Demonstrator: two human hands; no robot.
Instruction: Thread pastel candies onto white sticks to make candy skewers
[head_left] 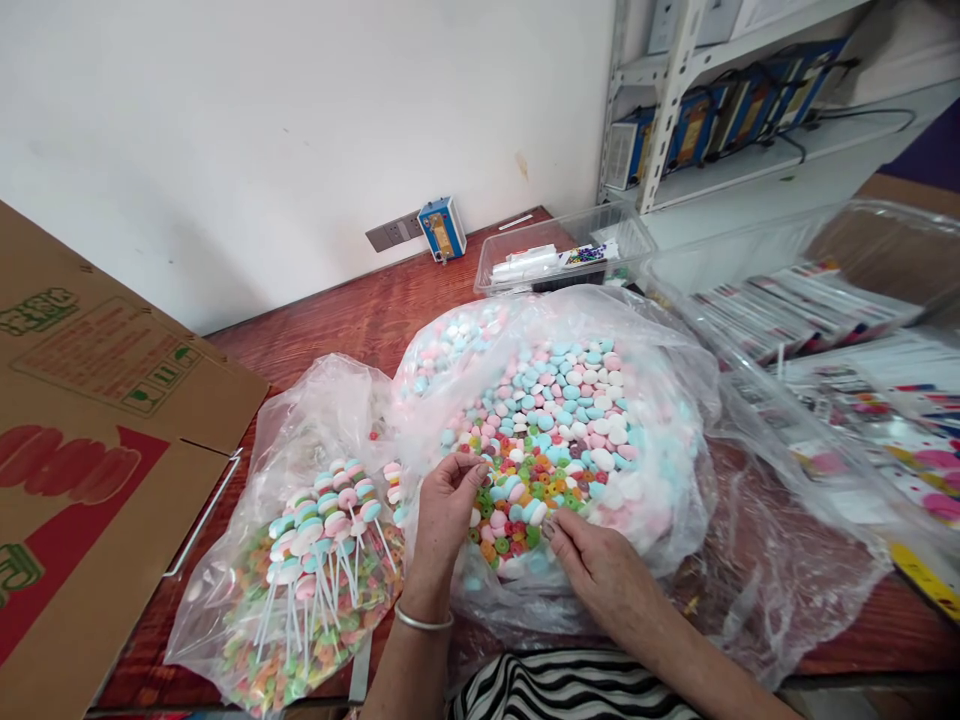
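A large clear plastic bag (679, 400) lies open in front of me, full of loose pastel and bright round candies (559, 420). My left hand (444, 520) is at the pile's near left edge, fingers pinched together on a small candy piece. My right hand (596, 565) rests palm down on the pile's near edge, fingertips among the colourful ring candies (525, 495). A smaller clear bag (300, 400) to the left holds several finished candy skewers on white sticks (322, 555).
A folded cardboard box (97, 450) leans at the left. A clear tray (559, 250) with small items sits behind the bag. Clear bins with printed wrappers (817, 320) fill the right. A metal shelf (675, 90) stands at back right, a wall socket (394, 233) on the wall.
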